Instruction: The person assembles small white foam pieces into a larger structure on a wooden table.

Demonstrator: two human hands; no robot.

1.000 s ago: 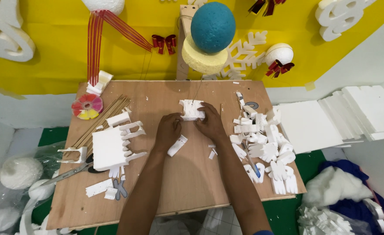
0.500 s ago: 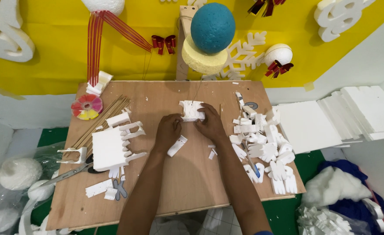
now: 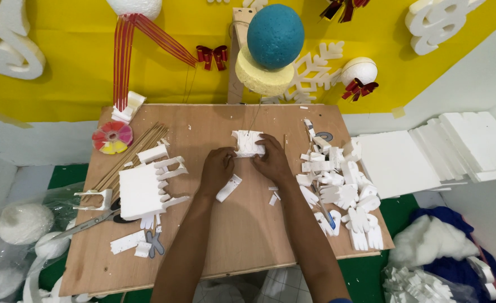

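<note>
While both hands stay put, the left hand (image 3: 217, 168) and right hand (image 3: 271, 160) pinch the foam piece (image 3: 247, 142) (white, notched) near the board's (image 3: 248, 235) far edge; nothing has shifted, so shaping continues.

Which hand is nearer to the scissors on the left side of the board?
Left. The left hand holds the white foam piece mid-board, with the foam block between it and the scissors. The right hand is farther right.
</note>
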